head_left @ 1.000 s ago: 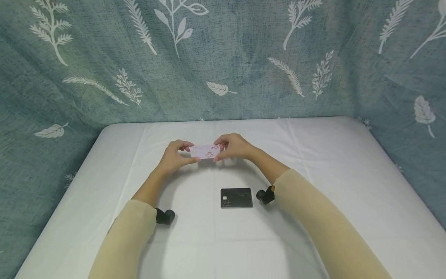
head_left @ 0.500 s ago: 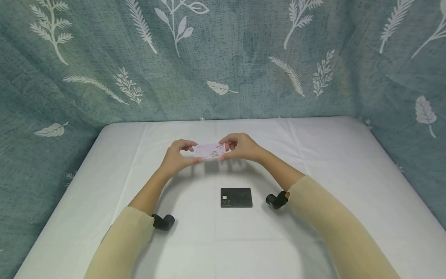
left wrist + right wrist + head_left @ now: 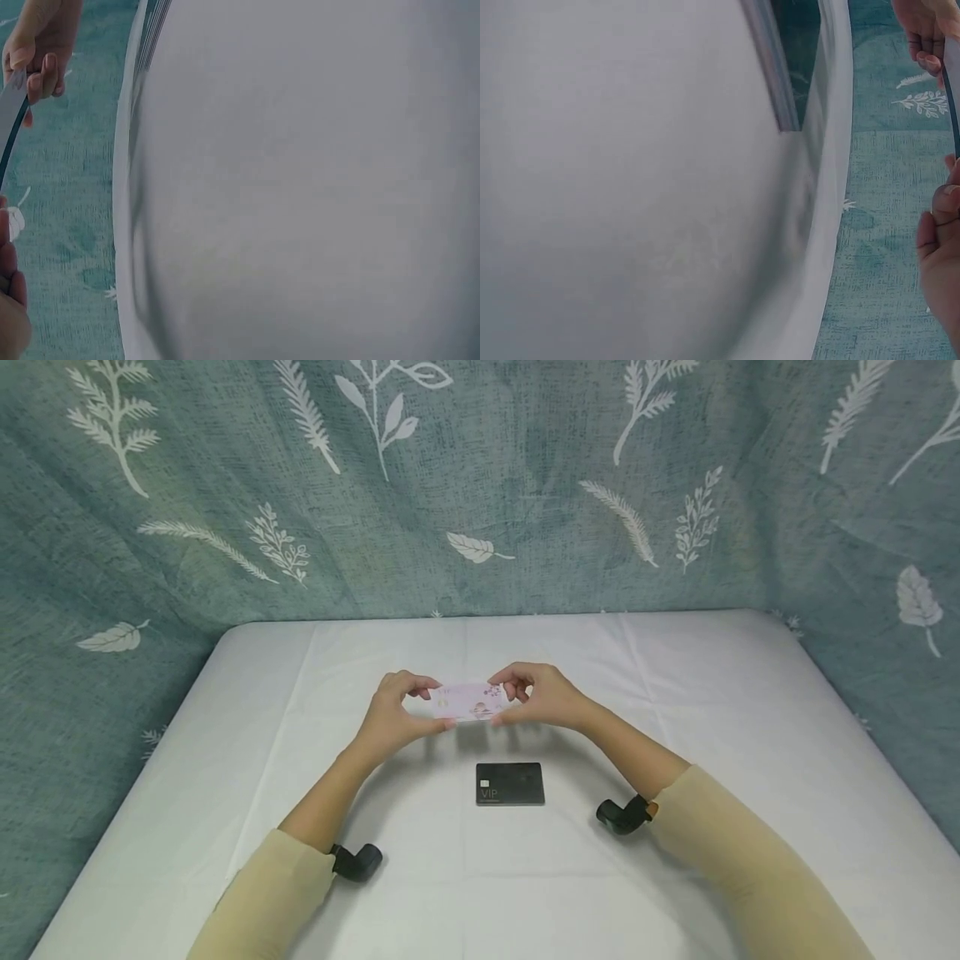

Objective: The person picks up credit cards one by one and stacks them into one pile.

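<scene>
A small pale pink card [image 3: 471, 702] with a printed picture spans the gap between both hands, held above the table. My left hand [image 3: 393, 714] pinches its left end, thumb at the lower edge and fingers at the upper edge. The right hand [image 3: 546, 695] grips the opposite end the same way. In the left wrist view the card [image 3: 9, 112] shows edge-on with a dark border, bent slightly; the right hand [image 3: 45, 45] is at its far end. Below the hands, a black card [image 3: 510, 784] marked VIP lies flat on the table.
A white cloth covers the table [image 3: 540, 893]. A blue-green curtain [image 3: 525, 510] with white leaf prints hangs behind it and at both sides. A black wrist camera [image 3: 358, 862] sits on the left wrist and another black camera [image 3: 624, 816] on the right.
Both hands have shifted right and lately toward the body, carrying the pink card nearer the black card. The black card has stayed in place.
</scene>
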A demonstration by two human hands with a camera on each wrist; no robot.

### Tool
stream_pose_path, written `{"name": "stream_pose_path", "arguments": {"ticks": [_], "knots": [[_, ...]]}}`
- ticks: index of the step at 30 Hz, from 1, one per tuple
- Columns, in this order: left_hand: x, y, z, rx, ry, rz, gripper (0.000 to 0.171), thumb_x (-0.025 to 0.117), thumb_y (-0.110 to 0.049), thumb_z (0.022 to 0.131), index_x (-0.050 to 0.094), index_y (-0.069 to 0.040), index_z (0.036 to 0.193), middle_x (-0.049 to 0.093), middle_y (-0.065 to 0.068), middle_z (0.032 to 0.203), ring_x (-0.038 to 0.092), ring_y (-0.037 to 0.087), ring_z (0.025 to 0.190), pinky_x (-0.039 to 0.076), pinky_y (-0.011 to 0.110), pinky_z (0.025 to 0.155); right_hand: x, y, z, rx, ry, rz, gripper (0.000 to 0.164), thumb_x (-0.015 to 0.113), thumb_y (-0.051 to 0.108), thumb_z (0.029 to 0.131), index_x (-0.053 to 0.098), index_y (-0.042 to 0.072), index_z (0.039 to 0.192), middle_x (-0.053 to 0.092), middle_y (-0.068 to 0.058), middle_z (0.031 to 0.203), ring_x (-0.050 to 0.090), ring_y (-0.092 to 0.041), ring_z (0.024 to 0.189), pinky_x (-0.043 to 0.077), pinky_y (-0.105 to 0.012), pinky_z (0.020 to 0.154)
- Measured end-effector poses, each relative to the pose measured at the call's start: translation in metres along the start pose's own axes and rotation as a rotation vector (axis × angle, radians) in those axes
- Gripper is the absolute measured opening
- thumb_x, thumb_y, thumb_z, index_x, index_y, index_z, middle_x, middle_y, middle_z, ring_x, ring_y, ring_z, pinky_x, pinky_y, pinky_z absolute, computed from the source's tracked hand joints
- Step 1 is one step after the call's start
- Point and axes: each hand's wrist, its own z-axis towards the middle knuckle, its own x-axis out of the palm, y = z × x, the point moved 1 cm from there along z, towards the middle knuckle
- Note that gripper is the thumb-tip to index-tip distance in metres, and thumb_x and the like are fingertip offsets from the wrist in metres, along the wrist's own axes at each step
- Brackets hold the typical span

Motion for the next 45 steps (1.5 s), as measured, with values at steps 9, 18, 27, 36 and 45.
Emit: {"name": "stream_pose_path", "arguments": {"ticks": [9, 18, 27, 36, 45], "knots": [[0.011, -0.017, -0.019, 0.032, -0.005, 0.006, 0.051, 0.090, -0.025, 0.060, 0.068, -0.012, 0.104, 0.056, -0.001, 0.088, 0.043, 0.018, 0.094, 0.039, 0.040, 0.080, -0.002, 0.003, -0.025, 0.009, 0.017, -0.025, 0.052, 0.089, 0.029, 0.062, 0.066, 0.014, 0.107, 0.053, -0.010, 0.079, 0.045, -0.016, 0.069, 0.035, -0.026, 0.063], [0.018, -0.026, -0.034, 0.109, -0.010, 0.016, 0.053, 0.091, -0.025, 0.059, 0.067, -0.012, 0.105, 0.056, 0.001, 0.089, 0.043, 0.017, 0.093, 0.040, 0.040, 0.080, -0.002, 0.009, -0.045, -0.024, 0.021, -0.041, 0.051, 0.088, 0.022, 0.064, 0.064, 0.011, 0.107, 0.052, -0.013, 0.080, 0.045, -0.014, 0.065, 0.033, -0.024, 0.060], [0.029, -0.029, -0.042, 0.178, -0.016, 0.030, 0.054, 0.090, -0.026, 0.059, 0.065, -0.012, 0.105, 0.055, -0.002, 0.089, 0.043, 0.015, 0.092, 0.040, 0.036, 0.077, -0.004, 0.009, -0.060, 0.016, 0.016, -0.048, 0.052, 0.089, 0.025, 0.062, 0.064, 0.012, 0.106, 0.052, -0.010, 0.079, 0.045, -0.014, 0.065, 0.035, -0.025, 0.062], [0.040, -0.031, -0.047, 0.228, -0.001, 0.057, 0.056, 0.091, -0.030, 0.058, 0.065, -0.012, 0.104, 0.056, -0.001, 0.089, 0.042, 0.014, 0.092, 0.037, 0.031, 0.078, -0.001, 0.002, -0.078, 0.041, 0.000, -0.050, 0.053, 0.089, 0.027, 0.061, 0.063, 0.014, 0.105, 0.050, -0.003, 0.077, 0.047, -0.014, 0.068, 0.037, -0.025, 0.064], [0.047, -0.030, -0.058, 0.237, 0.047, 0.110, 0.057, 0.089, -0.033, 0.059, 0.064, -0.012, 0.105, 0.056, 0.003, 0.088, 0.042, 0.015, 0.090, 0.035, 0.033, 0.081, 0.007, -0.002, -0.092, 0.044, 0.009, -0.013, 0.053, 0.089, 0.023, 0.062, 0.063, 0.010, 0.106, 0.050, -0.004, 0.080, 0.045, -0.014, 0.067, 0.036, -0.023, 0.063]]}}
